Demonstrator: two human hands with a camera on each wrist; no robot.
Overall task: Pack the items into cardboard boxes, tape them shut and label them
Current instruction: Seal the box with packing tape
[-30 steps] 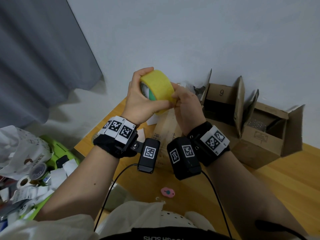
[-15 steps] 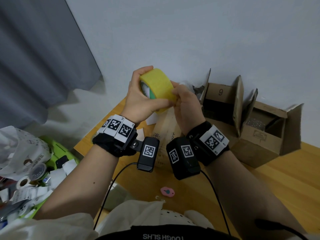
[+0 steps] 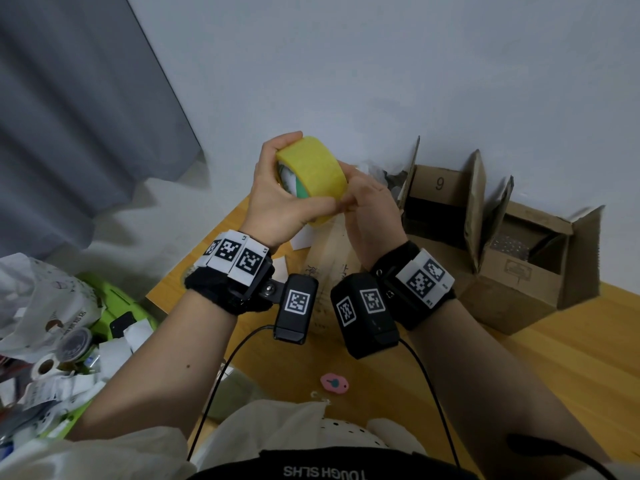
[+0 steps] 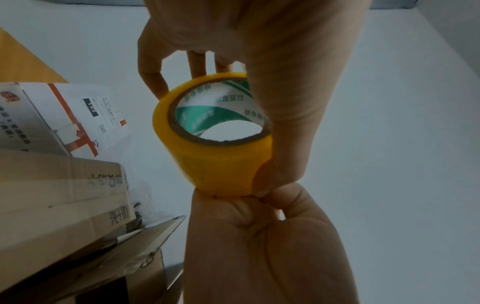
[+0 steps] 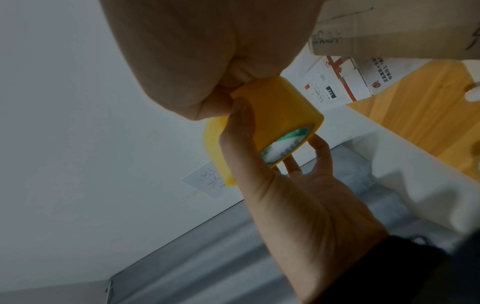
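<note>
Yellow tape roll held up in both my hands, above the table.

My left hand (image 3: 277, 199) gripped the tape roll (image 3: 313, 168), thumb along its near side and fingers curled over the far side. My right hand (image 3: 369, 216) pinched at the roll's lower right edge with curled fingertips (image 4: 249, 203). Below lay the wooden table (image 3: 571, 348). Two open cardboard boxes (image 3: 519, 282) stood at the far right by the wall, and a small pink object (image 3: 334, 383) lay near me.

Head cam down from above, 2 wrist cams close, all sharing tape roll (image 3: 313, 171)
</note>
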